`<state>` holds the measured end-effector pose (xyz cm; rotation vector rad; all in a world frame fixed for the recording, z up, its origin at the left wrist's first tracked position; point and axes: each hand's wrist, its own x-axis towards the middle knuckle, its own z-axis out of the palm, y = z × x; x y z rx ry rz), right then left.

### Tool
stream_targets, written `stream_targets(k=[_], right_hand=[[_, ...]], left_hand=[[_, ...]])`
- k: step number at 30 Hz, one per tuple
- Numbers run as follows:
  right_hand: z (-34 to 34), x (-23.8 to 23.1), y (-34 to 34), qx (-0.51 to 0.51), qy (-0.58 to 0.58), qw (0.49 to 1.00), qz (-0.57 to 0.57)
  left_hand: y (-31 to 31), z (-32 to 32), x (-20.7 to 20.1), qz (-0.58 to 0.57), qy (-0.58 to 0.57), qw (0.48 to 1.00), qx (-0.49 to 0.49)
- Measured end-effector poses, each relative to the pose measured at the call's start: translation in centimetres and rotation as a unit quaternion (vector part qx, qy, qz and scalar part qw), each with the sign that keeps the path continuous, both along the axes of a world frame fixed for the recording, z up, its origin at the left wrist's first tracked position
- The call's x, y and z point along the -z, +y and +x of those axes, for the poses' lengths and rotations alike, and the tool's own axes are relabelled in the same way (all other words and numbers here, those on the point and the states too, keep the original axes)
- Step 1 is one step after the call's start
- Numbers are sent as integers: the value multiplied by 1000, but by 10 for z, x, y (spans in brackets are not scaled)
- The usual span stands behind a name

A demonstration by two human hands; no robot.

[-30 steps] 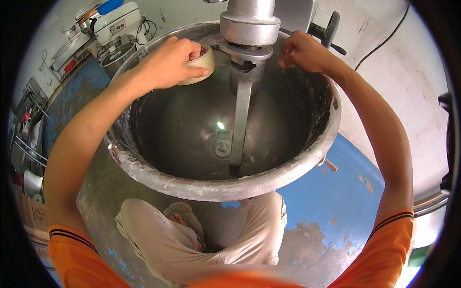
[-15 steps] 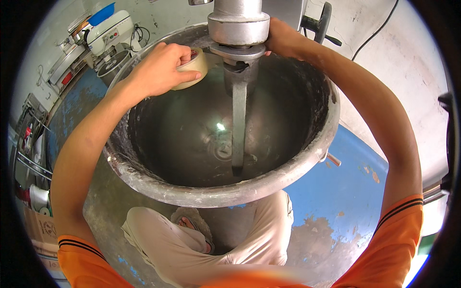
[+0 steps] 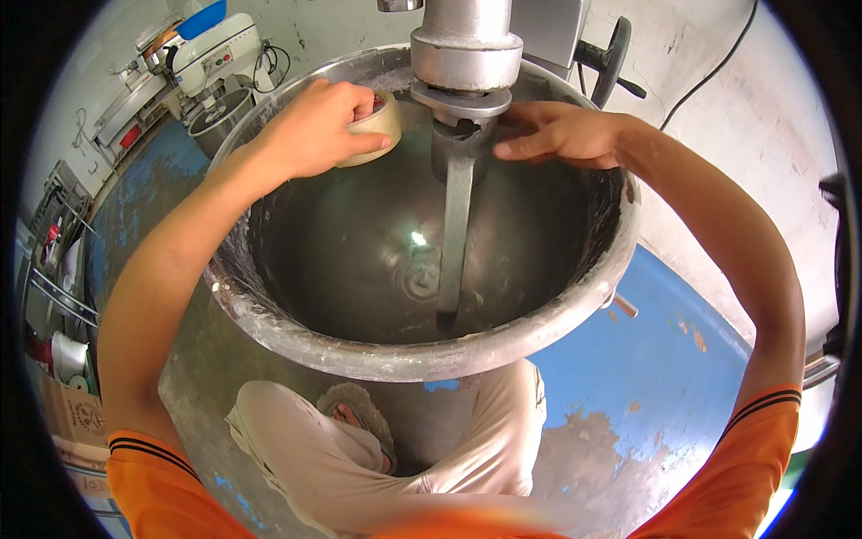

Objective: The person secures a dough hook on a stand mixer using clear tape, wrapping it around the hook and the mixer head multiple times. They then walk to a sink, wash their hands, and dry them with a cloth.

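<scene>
My left hand (image 3: 316, 133) grips a roll of pale yellowish tape (image 3: 388, 133) over the far left part of a large metal mixing bowl (image 3: 404, 359). Its fingers reach into the roll's core, with the thumb along the near side. From above, the mixer's shaft (image 3: 465, 61) comes down into the bowl and carries a flat, long metal hook (image 3: 456, 238). Right of the hook's socket (image 3: 462, 148), my right hand (image 3: 566, 135) has its thumb and fingers apart. Some fingertips are hidden behind the collar. Whether tape runs from roll to socket is hard to tell.
A black handwheel (image 3: 613, 65) is on the machine's far right side. Another white mixer (image 3: 215, 54) stands at the far left with a bowl under it. Cardboard boxes (image 3: 79, 413) sit at the left edge. My legs (image 3: 305, 440) are below the bowl's near rim.
My right hand has come forward from behind the shaft collar to the socket's right side, its thumb now showing. The left hand keeps the tape roll, and the view has shifted slightly.
</scene>
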<state>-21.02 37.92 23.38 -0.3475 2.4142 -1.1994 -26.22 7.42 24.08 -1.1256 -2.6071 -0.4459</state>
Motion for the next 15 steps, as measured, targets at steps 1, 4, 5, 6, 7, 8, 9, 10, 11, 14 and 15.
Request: stream_targets(k=[1, 4, 5, 6, 7, 8, 9, 10, 11, 14, 15], right_hand=[[-4, 2, -4, 13, 1, 1000, 0], [-11, 6, -11, 46, 22, 999, 17], [-12, 7, -12, 47, 31, 998, 18], [-13, 8, -13, 47, 32, 998, 27], [-13, 8, -13, 41, 38, 998, 17], [-13, 8, -13, 34, 36, 999, 18], [-13, 8, -12, 31, 40, 999, 15], [-13, 8, -12, 28, 39, 998, 27], [-12, 7, -12, 33, 45, 998, 33], [-12, 6, -13, 48, 61, 995, 58], [-12, 5, -13, 49, 68, 995, 56]], left_hand=[[0, 0, 0, 0, -4, 1000, 3], [-1, -3, 2, 8, 15, 999, 27], [-2, -4, 4, 12, 26, 999, 35], [-3, -7, 5, -3, 26, 999, 34], [-2, -11, 6, -16, 25, 999, 32], [-2, -14, 7, -25, 24, 999, 27], [-1, -18, 9, -22, 34, 998, 42], [0, -22, 11, -17, 45, 997, 55], [2, -25, 12, -10, 58, 995, 75], [9, -32, 10, -35, 56, 996, 60], [12, -34, 8, -56, 63, 995, 44]])
